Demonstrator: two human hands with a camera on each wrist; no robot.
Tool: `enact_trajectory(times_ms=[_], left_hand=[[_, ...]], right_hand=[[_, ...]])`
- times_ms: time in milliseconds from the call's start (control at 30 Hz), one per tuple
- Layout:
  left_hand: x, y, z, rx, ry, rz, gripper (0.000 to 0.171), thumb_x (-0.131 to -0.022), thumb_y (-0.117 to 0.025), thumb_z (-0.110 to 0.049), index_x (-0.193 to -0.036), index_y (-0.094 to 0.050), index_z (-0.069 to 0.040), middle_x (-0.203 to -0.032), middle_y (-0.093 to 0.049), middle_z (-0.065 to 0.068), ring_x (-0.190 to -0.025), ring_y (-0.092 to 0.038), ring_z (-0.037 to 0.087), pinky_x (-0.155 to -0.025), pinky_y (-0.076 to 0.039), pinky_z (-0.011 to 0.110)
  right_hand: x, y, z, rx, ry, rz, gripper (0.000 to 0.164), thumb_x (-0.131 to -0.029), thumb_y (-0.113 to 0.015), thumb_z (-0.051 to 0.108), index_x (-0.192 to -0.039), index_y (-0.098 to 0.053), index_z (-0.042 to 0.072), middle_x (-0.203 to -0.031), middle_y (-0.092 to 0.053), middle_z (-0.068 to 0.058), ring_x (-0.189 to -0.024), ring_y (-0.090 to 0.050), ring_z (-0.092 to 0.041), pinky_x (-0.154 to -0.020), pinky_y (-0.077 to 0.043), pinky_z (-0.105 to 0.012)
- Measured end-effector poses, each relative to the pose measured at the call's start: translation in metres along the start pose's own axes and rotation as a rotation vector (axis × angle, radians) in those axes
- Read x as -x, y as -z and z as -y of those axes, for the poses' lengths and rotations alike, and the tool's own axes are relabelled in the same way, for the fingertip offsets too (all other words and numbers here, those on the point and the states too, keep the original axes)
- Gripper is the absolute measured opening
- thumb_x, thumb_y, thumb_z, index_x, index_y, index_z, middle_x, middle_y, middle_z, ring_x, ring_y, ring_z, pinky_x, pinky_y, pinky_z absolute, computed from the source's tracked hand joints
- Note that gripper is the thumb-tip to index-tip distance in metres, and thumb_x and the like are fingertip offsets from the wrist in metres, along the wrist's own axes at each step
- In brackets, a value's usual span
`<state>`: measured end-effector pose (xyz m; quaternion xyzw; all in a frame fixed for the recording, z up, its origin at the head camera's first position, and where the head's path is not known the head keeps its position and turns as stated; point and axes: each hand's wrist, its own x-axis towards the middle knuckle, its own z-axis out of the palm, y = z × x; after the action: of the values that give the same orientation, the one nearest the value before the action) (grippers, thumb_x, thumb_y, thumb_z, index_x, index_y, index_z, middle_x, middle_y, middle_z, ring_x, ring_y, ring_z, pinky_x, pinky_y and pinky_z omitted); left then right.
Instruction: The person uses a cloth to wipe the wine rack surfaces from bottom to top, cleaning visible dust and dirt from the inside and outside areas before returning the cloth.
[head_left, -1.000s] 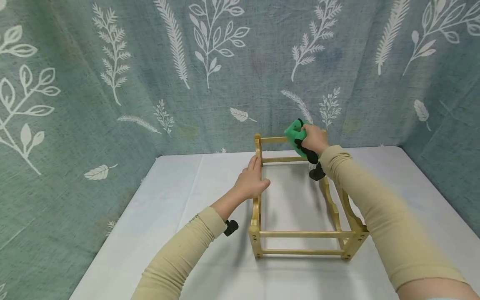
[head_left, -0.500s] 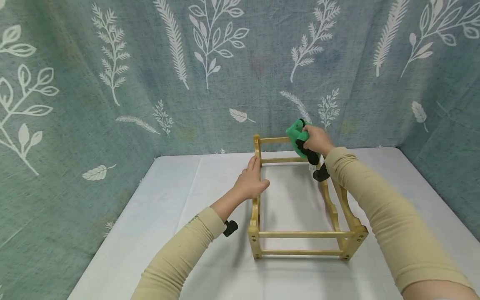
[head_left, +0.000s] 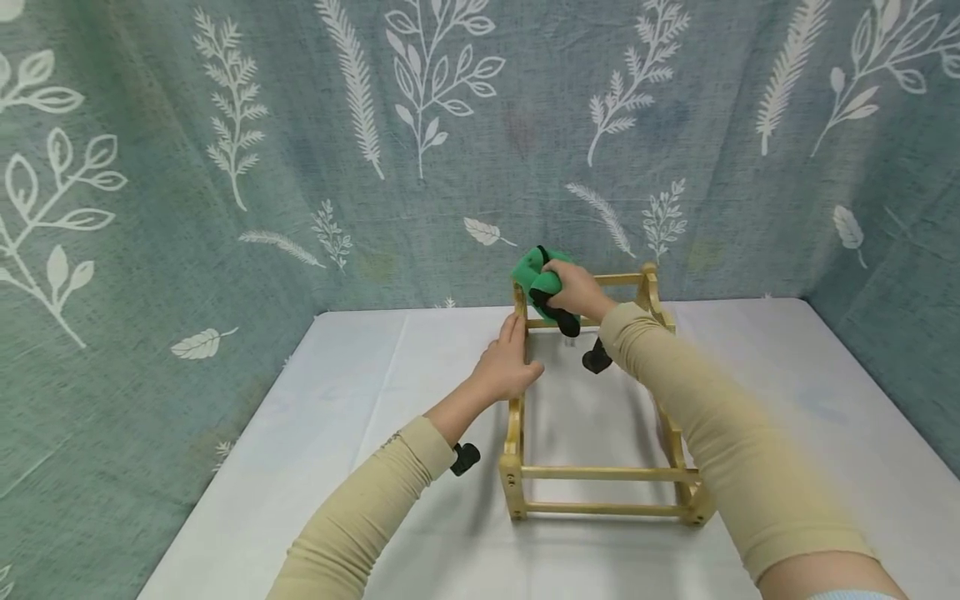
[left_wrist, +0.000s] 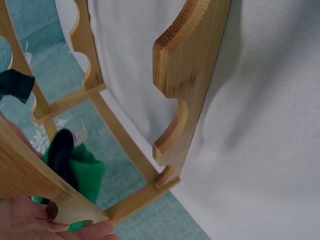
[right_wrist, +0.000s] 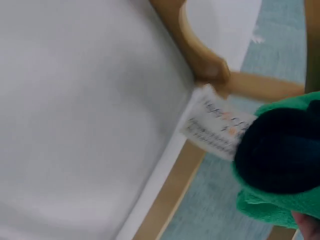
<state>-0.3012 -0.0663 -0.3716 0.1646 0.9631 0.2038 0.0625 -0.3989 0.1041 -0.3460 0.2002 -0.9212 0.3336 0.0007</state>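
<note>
A light wooden rack [head_left: 611, 473] with notched side panels and round-looking crossbars stands on the white-covered table. My left hand [head_left: 506, 367] rests on its left side rail, fingers straight and thumb spread inward. At the far left corner, my right hand [head_left: 576, 292] grips a soft green cloth [head_left: 529, 272] with black parts against the top of the rack. In the right wrist view the fuzzy green cloth [right_wrist: 272, 204] carries a printed white label [right_wrist: 215, 125]. Behind the near side panel [left_wrist: 30, 165] in the left wrist view, the cloth [left_wrist: 89, 172] is partly hidden.
The white table [head_left: 360, 417] extends on both sides of the rack. Right behind it hangs a grey-green curtain [head_left: 420, 217] with white leaf prints. Small black wrist cameras, such as the right one [head_left: 597, 357], hang below the wrists close to the rack.
My right hand has moved the green cloth leftward along the rack's far end, from the right corner to the left one. My left hand has stayed on the left rail.
</note>
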Motion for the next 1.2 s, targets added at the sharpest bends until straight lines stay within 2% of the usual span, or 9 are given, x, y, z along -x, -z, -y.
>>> enact_trajectory(times_ms=[133,267,433,600,767,900,1067,1200], left_hand=[[0.000,-0.001,-0.001,-0.006,-0.007,-0.008,0.076,-0.087,-0.044,-0.031,-0.148,-0.005,-0.005,-0.154,-0.001,0.008,-0.126,-0.034,0.042,-0.100,-0.033,0.049],[0.001,-0.001,0.000,-0.008,-0.002,-0.019,0.076,-0.088,-0.044,-0.031,-0.148,-0.006,-0.005,-0.153,-0.002,0.009,-0.125,-0.035,0.041,-0.100,-0.034,0.048],[0.000,-0.001,0.000,-0.022,0.002,-0.005,0.076,-0.089,-0.044,-0.033,-0.148,-0.006,-0.005,-0.154,-0.002,0.009,-0.126,-0.034,0.041,-0.100,-0.033,0.049],[0.000,0.000,-0.001,-0.023,0.009,-0.011,0.076,-0.087,-0.044,-0.031,-0.148,-0.006,-0.006,-0.154,-0.002,0.008,-0.126,-0.034,0.042,-0.101,-0.033,0.049],[0.000,0.000,0.001,-0.017,0.003,-0.002,0.076,-0.087,-0.043,-0.030,-0.148,-0.005,-0.006,-0.154,-0.001,0.008,-0.128,-0.031,0.042,-0.102,-0.031,0.051],[0.000,0.001,0.002,-0.009,0.001,-0.005,0.076,-0.087,-0.042,-0.030,-0.148,-0.005,-0.006,-0.154,0.000,0.008,-0.127,-0.031,0.043,-0.101,-0.031,0.052],[0.000,0.000,0.002,0.002,0.007,-0.002,0.075,-0.087,-0.042,-0.029,-0.148,-0.005,-0.007,-0.154,0.001,0.007,-0.128,-0.031,0.043,-0.101,-0.030,0.052],[0.001,-0.001,0.001,0.013,0.012,0.006,0.075,-0.087,-0.042,-0.030,-0.148,-0.004,-0.008,-0.154,0.002,0.006,-0.128,-0.030,0.043,-0.102,-0.029,0.052]], right_hand=[[-0.006,-0.009,0.005,0.009,0.055,0.006,0.046,-0.082,-0.063,0.002,-0.126,-0.049,0.001,-0.126,-0.051,-0.018,-0.116,-0.047,-0.034,-0.096,-0.038,-0.047],[-0.008,-0.008,0.004,0.022,0.057,0.013,0.045,-0.081,-0.065,0.003,-0.124,-0.050,0.002,-0.125,-0.052,-0.018,-0.114,-0.048,-0.034,-0.094,-0.039,-0.046],[0.000,0.009,-0.001,0.020,-0.007,0.014,0.045,-0.082,-0.064,0.001,-0.125,-0.049,0.000,-0.124,-0.051,-0.020,-0.113,-0.047,-0.035,-0.093,-0.040,-0.047],[0.011,0.033,-0.017,0.011,-0.074,-0.003,0.044,-0.082,-0.061,-0.002,-0.124,-0.048,-0.003,-0.122,-0.050,-0.023,-0.111,-0.047,-0.038,-0.091,-0.040,-0.049],[0.023,0.054,-0.031,0.069,-0.171,-0.020,0.044,-0.081,-0.056,-0.005,-0.124,-0.046,-0.006,-0.121,-0.049,-0.027,-0.105,-0.047,-0.040,-0.087,-0.041,-0.049],[0.027,0.065,-0.034,0.123,-0.223,-0.018,0.045,-0.082,-0.054,-0.006,-0.126,-0.044,-0.007,-0.120,-0.048,-0.028,-0.103,-0.047,-0.040,-0.084,-0.041,-0.050],[0.032,0.073,-0.033,0.138,-0.189,0.035,0.046,-0.083,-0.057,-0.003,-0.127,-0.043,-0.005,-0.122,-0.048,-0.027,-0.105,-0.048,-0.040,-0.085,-0.041,-0.050],[0.042,0.089,-0.025,0.125,-0.137,0.033,0.048,-0.082,-0.058,-0.001,-0.128,-0.043,-0.004,-0.125,-0.046,-0.028,-0.107,-0.047,-0.042,-0.086,-0.040,-0.052]])
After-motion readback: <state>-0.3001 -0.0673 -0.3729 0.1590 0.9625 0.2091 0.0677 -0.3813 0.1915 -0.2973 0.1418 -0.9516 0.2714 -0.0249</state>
